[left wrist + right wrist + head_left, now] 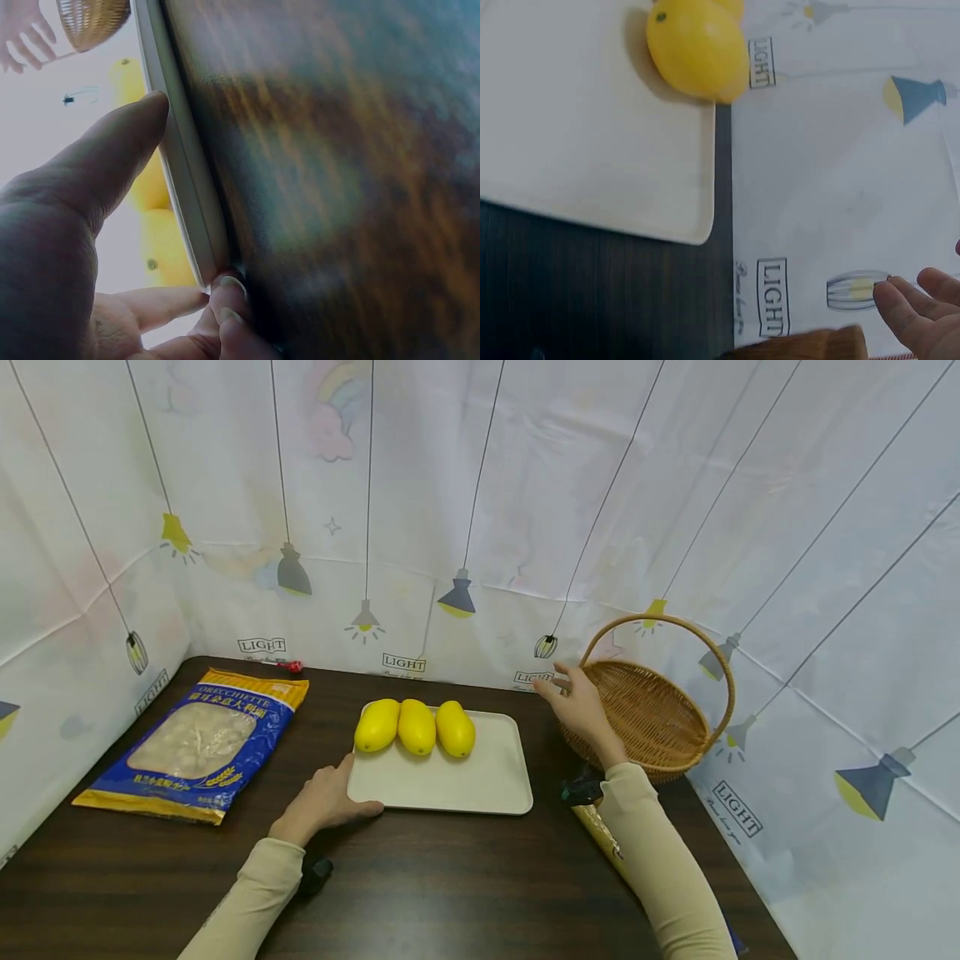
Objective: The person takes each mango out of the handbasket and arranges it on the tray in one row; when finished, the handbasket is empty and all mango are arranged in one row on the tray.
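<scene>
My left hand (322, 797) holds the left end of a white rectangular tray (465, 785). In the left wrist view the thumb (139, 127) lies against the tray rim, and curled fingers (232, 300) meet it at the corner. Three yellow mangoes (416, 727) lie side by side along the tray's back left part. The right hand (585, 706) is raised between the tray and a wicker basket (648, 714), in front of the basket's left side. Its fingers (904, 307) are loosely bent with nothing between them; whether they touch the basket cannot be told.
A blue and yellow bag of orecchiette pasta (198, 743) lies flat at the left. A golden package (603, 839) is partly hidden under the right forearm. Near the back edge sits a small red item (291, 667). A printed white curtain (420, 493) hangs behind the dark table (450, 877).
</scene>
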The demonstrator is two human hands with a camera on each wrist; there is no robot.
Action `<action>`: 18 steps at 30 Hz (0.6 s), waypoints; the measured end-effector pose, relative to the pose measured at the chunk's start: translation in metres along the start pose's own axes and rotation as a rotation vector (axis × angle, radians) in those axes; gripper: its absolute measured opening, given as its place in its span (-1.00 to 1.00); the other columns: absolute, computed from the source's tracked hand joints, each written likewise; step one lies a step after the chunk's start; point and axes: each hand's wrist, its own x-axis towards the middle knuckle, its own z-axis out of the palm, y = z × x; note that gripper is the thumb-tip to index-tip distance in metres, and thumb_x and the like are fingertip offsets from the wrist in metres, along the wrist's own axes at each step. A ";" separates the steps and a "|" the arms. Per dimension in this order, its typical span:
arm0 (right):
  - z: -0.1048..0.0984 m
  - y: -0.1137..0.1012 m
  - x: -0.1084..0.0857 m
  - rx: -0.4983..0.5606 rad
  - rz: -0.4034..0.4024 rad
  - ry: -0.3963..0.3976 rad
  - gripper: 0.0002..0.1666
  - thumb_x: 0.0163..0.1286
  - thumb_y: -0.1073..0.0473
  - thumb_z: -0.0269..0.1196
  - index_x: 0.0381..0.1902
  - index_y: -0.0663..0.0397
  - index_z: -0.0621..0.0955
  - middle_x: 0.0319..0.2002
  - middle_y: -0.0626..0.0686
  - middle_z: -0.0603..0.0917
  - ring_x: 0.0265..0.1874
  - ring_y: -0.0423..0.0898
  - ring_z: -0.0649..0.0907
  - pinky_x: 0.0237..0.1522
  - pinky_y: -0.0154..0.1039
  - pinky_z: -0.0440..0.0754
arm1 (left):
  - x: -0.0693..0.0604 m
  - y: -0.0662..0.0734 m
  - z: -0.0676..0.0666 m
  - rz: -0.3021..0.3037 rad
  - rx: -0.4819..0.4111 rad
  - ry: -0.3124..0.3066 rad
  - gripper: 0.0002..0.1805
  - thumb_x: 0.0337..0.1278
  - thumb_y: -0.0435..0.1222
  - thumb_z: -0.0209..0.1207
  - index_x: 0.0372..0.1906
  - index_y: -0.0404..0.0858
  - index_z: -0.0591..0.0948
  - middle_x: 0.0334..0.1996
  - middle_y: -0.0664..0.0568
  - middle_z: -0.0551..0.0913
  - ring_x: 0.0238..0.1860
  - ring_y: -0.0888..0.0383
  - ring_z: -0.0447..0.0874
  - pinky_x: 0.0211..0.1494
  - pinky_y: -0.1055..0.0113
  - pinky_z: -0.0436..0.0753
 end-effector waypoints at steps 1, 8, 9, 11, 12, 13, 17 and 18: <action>-0.003 0.003 -0.001 -0.011 0.008 0.011 0.03 0.40 -0.42 0.11 0.57 0.05 0.15 0.55 0.19 0.22 0.47 0.23 0.38 0.36 0.24 0.44 | 0.000 0.000 0.000 -0.001 0.001 0.000 0.18 -0.05 0.21 0.39 0.53 -0.37 0.15 0.19 -0.49 0.52 0.12 -0.34 0.59 0.21 -0.24 0.55; -0.021 0.027 -0.001 -0.032 0.118 0.103 -0.01 0.45 -0.44 -0.01 0.53 0.14 0.22 0.47 0.29 0.31 0.45 0.26 0.35 0.43 0.24 0.32 | 0.001 -0.001 0.000 -0.001 0.002 0.004 0.19 -0.06 0.21 0.38 0.53 -0.37 0.13 0.20 -0.50 0.51 0.14 -0.34 0.58 0.23 -0.24 0.54; -0.022 0.030 -0.001 -0.028 0.140 0.110 -0.02 0.45 -0.45 -0.02 0.52 0.14 0.23 0.47 0.29 0.31 0.45 0.27 0.34 0.43 0.24 0.31 | 0.001 -0.001 -0.001 0.000 0.003 0.004 0.19 -0.06 0.21 0.38 0.53 -0.37 0.13 0.20 -0.50 0.51 0.14 -0.35 0.58 0.23 -0.24 0.54; -0.025 0.038 0.000 -0.027 0.179 0.114 0.00 0.44 -0.47 -0.04 0.52 0.14 0.24 0.49 0.29 0.29 0.46 0.27 0.32 0.43 0.24 0.31 | 0.001 -0.001 -0.001 0.001 0.005 0.005 0.20 -0.06 0.22 0.38 0.54 -0.38 0.13 0.21 -0.50 0.51 0.15 -0.35 0.57 0.24 -0.24 0.53; -0.026 0.042 0.000 -0.028 0.192 0.111 0.01 0.43 -0.49 -0.05 0.52 0.15 0.24 0.49 0.29 0.28 0.47 0.28 0.32 0.43 0.24 0.31 | 0.001 -0.001 -0.001 0.003 0.007 0.005 0.20 -0.06 0.22 0.38 0.53 -0.38 0.13 0.20 -0.51 0.51 0.15 -0.35 0.57 0.23 -0.24 0.54; -0.027 0.046 0.000 -0.031 0.202 0.107 0.03 0.43 -0.50 -0.06 0.52 0.15 0.24 0.50 0.30 0.27 0.47 0.28 0.32 0.43 0.24 0.32 | 0.001 -0.001 -0.001 0.004 0.007 0.005 0.20 -0.06 0.22 0.38 0.53 -0.38 0.13 0.20 -0.51 0.51 0.14 -0.35 0.58 0.23 -0.24 0.54; -0.029 0.058 0.002 -0.069 0.222 0.068 0.12 0.41 -0.56 -0.13 0.55 0.19 0.16 0.54 0.34 0.19 0.50 0.33 0.24 0.45 0.28 0.27 | 0.000 0.000 0.000 0.008 0.011 0.004 0.20 -0.07 0.22 0.38 0.52 -0.40 0.15 0.18 -0.50 0.52 0.14 -0.35 0.58 0.23 -0.24 0.54; -0.029 0.060 0.002 -0.078 0.226 0.057 0.13 0.40 -0.57 -0.14 0.56 0.20 0.14 0.55 0.34 0.17 0.51 0.34 0.22 0.45 0.30 0.26 | 0.000 0.000 -0.001 0.010 0.012 0.004 0.19 -0.07 0.22 0.38 0.52 -0.40 0.16 0.18 -0.50 0.52 0.13 -0.35 0.58 0.22 -0.24 0.54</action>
